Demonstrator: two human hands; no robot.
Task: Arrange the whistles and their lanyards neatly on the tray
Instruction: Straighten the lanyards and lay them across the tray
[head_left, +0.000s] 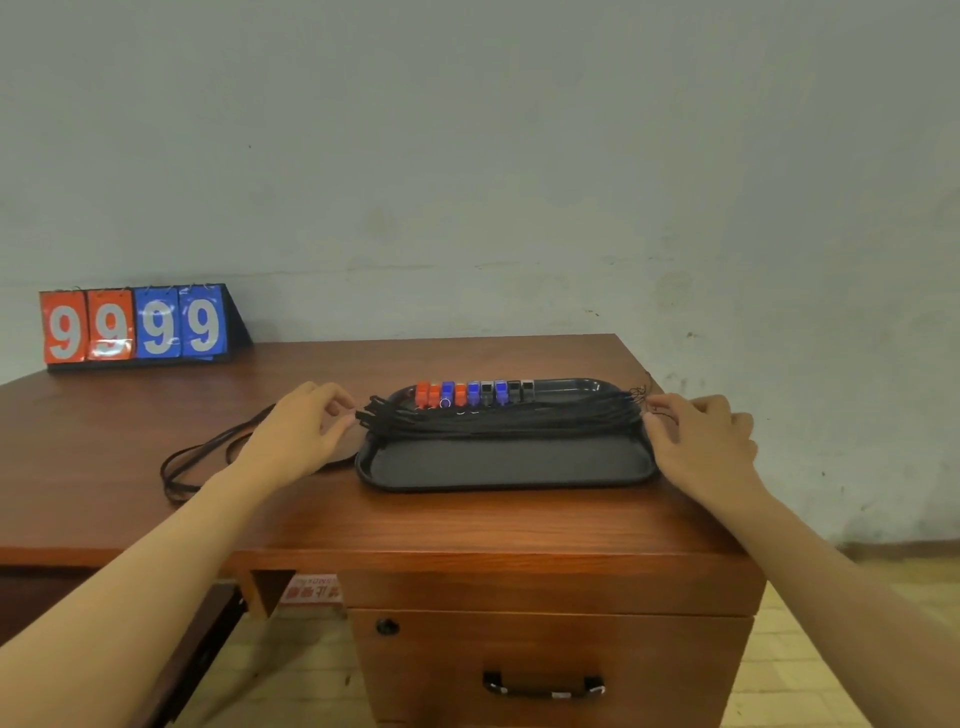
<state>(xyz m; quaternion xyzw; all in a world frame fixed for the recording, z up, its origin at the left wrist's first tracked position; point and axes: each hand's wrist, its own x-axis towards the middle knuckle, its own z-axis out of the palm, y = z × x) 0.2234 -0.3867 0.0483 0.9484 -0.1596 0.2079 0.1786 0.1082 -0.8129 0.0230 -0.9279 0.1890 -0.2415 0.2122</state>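
We see the lanyards bundled lengthwise across the tray, whistles behind; left hand and right hand pinch opposite ends with curled fingers.

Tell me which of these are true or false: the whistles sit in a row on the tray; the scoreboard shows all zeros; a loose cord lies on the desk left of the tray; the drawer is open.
1. The whistles sit in a row along the far edge of the tray. True.
2. The scoreboard shows all zeros. False: it shows four nines.
3. A loose cord lies on the desk left of the tray. True.
4. The drawer is open. False: it is closed.
5. Both hands are off the lanyards. False: the left hand and right hand touch the bundle's ends.
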